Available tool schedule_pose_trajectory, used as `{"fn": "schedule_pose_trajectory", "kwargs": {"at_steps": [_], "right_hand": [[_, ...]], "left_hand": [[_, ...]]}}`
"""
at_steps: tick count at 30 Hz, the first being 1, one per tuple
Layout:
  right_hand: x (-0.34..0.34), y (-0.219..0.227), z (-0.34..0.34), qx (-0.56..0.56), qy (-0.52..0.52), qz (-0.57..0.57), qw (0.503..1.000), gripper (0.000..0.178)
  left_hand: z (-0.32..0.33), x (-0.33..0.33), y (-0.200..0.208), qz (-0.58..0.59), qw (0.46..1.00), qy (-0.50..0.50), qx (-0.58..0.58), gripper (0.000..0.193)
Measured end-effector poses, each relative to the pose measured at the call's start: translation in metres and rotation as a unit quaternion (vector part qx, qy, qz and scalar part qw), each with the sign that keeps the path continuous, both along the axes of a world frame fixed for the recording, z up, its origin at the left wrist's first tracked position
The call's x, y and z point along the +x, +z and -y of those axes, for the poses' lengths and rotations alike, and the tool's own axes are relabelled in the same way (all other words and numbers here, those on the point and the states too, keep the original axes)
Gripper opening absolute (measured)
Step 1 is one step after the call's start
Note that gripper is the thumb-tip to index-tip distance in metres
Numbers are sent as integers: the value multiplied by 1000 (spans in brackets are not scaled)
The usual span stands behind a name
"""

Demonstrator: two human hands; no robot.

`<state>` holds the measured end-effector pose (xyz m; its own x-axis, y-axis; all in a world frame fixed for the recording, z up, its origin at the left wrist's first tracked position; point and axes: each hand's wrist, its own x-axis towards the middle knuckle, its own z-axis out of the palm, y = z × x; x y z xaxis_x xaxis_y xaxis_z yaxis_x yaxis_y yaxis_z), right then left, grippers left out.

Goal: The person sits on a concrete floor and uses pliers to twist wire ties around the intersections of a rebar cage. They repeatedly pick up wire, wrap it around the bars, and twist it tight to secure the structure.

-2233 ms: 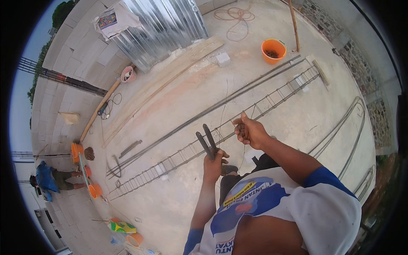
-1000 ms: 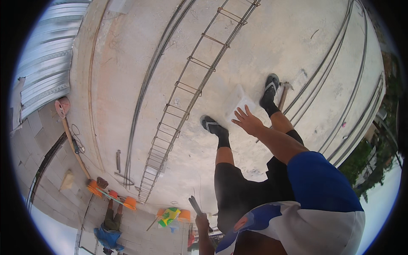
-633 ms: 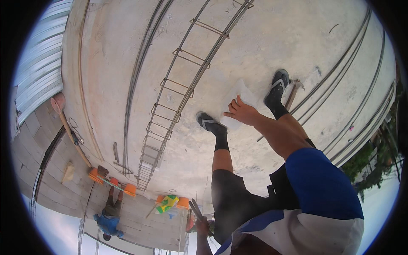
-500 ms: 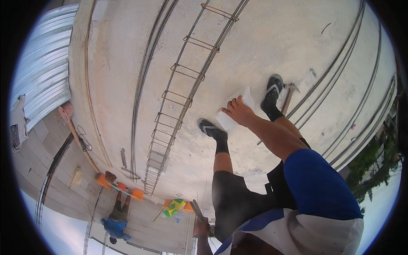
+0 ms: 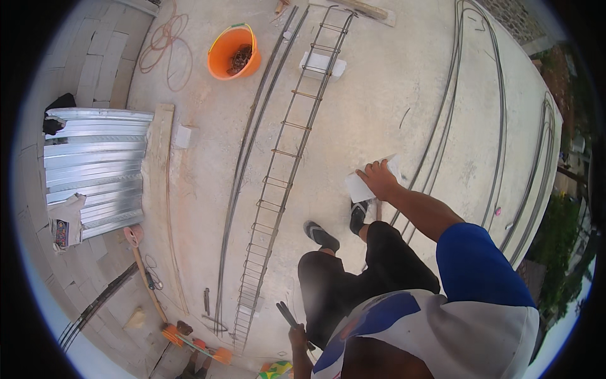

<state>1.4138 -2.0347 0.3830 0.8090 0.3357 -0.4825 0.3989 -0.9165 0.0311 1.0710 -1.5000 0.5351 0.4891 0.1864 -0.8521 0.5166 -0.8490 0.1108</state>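
My right hand (image 5: 380, 180) is closed over the top of a white block (image 5: 361, 187). The block hides part of my right foot (image 5: 359, 211) and appears held above the concrete floor. Low in the view, near my left thigh, my left hand (image 5: 298, 335) is wrapped round a dark tool with two long, straight arms (image 5: 286, 314). The rest of that tool is hidden by the hand, so its exact kind does not show. To the left of my feet lies a long rebar cage (image 5: 276, 183) with square stirrups.
Another white block (image 5: 322, 65) sits under the cage's far end. An orange bucket (image 5: 234, 52) with dark contents stands far left of it. Loose rebars (image 5: 247, 148) run beside the cage, and bent bars (image 5: 499, 107) lie at right. Corrugated metal sheets (image 5: 101, 161) lie left.
My right hand has lifted the white block from the floor by my feet. My view has shifted, bringing in the orange bucket and the cage's far end. The left hand keeps its tool.
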Motion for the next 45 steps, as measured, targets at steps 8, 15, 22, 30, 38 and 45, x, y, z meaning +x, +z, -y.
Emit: {"fn": "schedule_pose_trajectory", "kwargs": {"at_steps": [8, 15, 22, 30, 38, 45], "right_hand": [[113, 113, 85, -53, 46, -66, 995, 89], [221, 146, 130, -65, 86, -104, 989, 88], [302, 87, 185, -5, 130, -29, 991, 75], [384, -4, 235, 19, 231, -57, 971, 61], [361, -161, 285, 62, 293, -75, 951, 52], [320, -249, 308, 77, 336, -156, 926, 51]], "left_hand": [[124, 120, -21, -62, 873, 483, -15, 15], [204, 246, -97, -25, 915, 401, -27, 24], [272, 348, -101, 32, 934, 354, -33, 31], [417, 435, -48, 47, 875, 477, 67, 24], [574, 512, -110, 50, 895, 425, 127, 22], [614, 529, -169, 12, 932, 314, 182, 27]]}}
